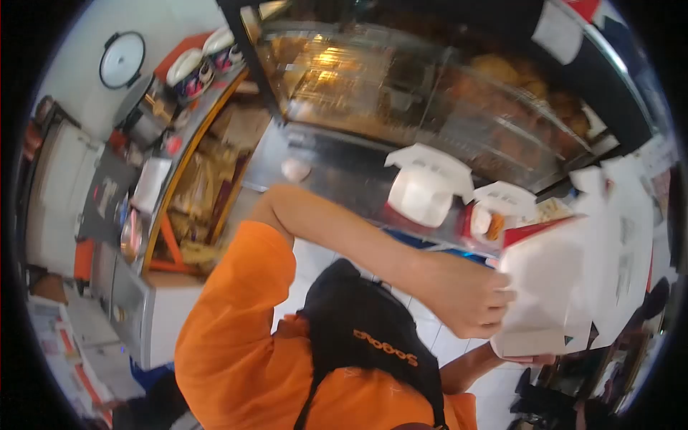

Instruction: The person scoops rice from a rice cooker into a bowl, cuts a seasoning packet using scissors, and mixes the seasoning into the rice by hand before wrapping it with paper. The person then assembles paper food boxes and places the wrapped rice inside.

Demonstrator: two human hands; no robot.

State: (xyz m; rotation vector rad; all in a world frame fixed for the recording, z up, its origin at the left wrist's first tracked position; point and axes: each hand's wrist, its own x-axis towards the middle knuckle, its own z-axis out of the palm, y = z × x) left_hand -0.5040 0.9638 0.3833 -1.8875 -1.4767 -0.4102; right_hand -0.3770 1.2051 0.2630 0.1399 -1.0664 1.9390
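A large white cardboard box [541,287] with its lid flaps raised and a red edge is tilted in front of my body at the right. My left hand [466,294] reaches across from the left, its fingers curled at the box's near side edge. Under the box's lower edge my right hand [530,359] supports it, with most of its fingers hidden. Beyond the hands, a smaller open white box [423,197] stands on the metal counter. Beside that is another open box [494,223] with orange-brown food in it.
A glass display case [344,79] with trays and fried-looking food stands behind the counter [337,154]. A small pale round item [295,169] lies on the counter. To the left are a shelf unit [215,179], a metal pot [147,111] and patterned containers [188,72].
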